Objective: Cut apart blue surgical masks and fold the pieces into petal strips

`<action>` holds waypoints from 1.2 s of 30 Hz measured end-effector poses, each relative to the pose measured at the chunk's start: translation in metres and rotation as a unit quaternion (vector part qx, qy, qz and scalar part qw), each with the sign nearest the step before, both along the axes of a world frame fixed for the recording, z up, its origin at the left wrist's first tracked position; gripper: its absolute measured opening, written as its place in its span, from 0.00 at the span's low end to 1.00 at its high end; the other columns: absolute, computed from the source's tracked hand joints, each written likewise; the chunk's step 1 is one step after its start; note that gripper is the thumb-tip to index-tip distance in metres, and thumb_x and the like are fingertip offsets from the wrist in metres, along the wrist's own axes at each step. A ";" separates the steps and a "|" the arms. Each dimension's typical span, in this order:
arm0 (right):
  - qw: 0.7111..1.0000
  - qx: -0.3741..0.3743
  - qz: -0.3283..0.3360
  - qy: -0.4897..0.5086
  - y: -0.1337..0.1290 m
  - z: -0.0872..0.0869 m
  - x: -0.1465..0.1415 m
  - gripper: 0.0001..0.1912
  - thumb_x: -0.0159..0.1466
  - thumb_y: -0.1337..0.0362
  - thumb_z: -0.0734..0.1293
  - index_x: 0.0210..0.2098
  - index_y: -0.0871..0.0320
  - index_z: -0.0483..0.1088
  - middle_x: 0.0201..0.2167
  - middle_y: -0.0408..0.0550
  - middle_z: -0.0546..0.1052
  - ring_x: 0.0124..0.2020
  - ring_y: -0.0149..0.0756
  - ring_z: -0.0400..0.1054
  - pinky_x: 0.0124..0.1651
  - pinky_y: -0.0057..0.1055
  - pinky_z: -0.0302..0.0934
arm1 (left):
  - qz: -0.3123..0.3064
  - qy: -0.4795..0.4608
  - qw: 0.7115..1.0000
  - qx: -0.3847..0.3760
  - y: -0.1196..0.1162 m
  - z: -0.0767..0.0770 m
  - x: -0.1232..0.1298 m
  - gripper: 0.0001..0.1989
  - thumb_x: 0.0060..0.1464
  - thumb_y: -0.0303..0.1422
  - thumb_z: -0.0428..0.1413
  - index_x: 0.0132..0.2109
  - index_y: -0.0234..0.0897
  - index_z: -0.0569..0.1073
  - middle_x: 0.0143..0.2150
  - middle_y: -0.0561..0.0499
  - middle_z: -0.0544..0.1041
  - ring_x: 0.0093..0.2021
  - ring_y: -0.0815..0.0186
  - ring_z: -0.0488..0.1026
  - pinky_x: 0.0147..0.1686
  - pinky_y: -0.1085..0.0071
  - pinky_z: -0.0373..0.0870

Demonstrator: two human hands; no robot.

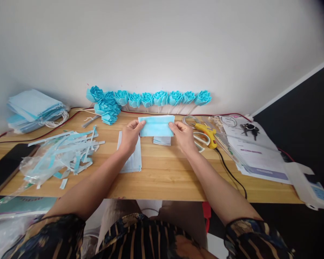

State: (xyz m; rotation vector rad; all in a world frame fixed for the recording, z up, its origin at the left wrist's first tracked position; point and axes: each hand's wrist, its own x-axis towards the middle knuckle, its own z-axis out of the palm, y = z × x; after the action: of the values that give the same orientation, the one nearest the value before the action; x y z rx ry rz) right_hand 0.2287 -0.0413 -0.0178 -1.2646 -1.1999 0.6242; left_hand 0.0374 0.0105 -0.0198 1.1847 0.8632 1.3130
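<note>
A light-blue rectangle of face mask material (157, 126) is stretched flat above the table between my two hands. My left hand (131, 133) pinches its left end, thumb on top. At the right end, my right hand (183, 133) pinches it the same way. Below my left hand lies a pale-blue stack of trimmed mask sheets (131, 162), partly hidden by my wrist. A smaller pile of blue folded pieces (162, 141) rests on the wood just under the held sheet, its back part covered.
Blue fabric flowers (161, 98) on sticks line the wall. Left are stacked masks (34, 106), cut strips (70, 147) in plastic and a dark phone-like slab (9, 165). Right are white-handled scissors (201, 138), a yellow glue gun (209, 133) with cord, papers (256, 151) and keys (250, 128).
</note>
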 end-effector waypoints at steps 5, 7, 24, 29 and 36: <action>1.000 -0.002 -0.006 -0.008 0.000 0.001 0.000 0.22 0.59 0.48 0.69 0.20 0.58 0.64 0.18 0.37 0.58 0.24 0.27 0.51 0.27 0.27 0.45 | 0.003 0.015 1.000 0.006 0.000 0.000 -0.001 0.19 0.46 0.46 0.64 0.25 0.34 0.70 0.21 0.57 0.64 0.22 0.74 0.57 0.22 0.75 0.52; 1.000 -0.003 -0.007 -0.003 0.000 0.001 0.000 0.22 0.58 0.48 0.69 0.20 0.58 0.64 0.19 0.38 0.58 0.24 0.27 0.50 0.27 0.27 0.46 | 0.001 0.018 1.000 0.003 0.000 -0.001 0.000 0.19 0.46 0.46 0.64 0.25 0.34 0.70 0.21 0.57 0.63 0.22 0.74 0.56 0.22 0.75 0.52; 0.982 0.043 -0.051 -0.177 -0.004 0.005 0.000 0.28 0.65 0.46 0.61 0.19 0.55 0.48 0.18 0.38 0.49 0.22 0.27 0.45 0.26 0.29 0.41 | 0.043 0.033 0.998 0.026 -0.006 0.008 0.001 0.26 0.46 0.46 0.65 0.19 0.37 0.59 0.18 0.57 0.56 0.20 0.75 0.52 0.17 0.76 0.49; 0.983 0.081 -0.082 -0.141 -0.004 0.009 0.002 0.27 0.65 0.49 0.63 0.18 0.56 0.51 0.17 0.37 0.50 0.22 0.26 0.47 0.26 0.29 0.43 | 0.142 0.027 0.986 0.088 0.007 0.028 -0.014 0.26 0.49 0.47 0.64 0.21 0.37 0.59 0.19 0.57 0.54 0.21 0.74 0.54 0.20 0.76 0.50; 0.993 0.082 -0.078 -0.040 0.004 0.005 0.008 0.16 0.61 0.56 0.68 0.22 0.57 0.64 0.19 0.36 0.57 0.22 0.26 0.50 0.27 0.27 0.48 | 0.225 0.138 0.951 0.158 0.018 0.057 -0.062 0.24 0.54 0.45 0.62 0.21 0.37 0.62 0.19 0.57 0.57 0.25 0.72 0.57 0.25 0.74 0.52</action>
State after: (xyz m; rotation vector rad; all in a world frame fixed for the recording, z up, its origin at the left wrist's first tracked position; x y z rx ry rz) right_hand 0.2362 -0.0373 -0.0128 -1.2401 -1.1802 0.3562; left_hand -0.0244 0.0283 0.0374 1.5058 1.2085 1.7278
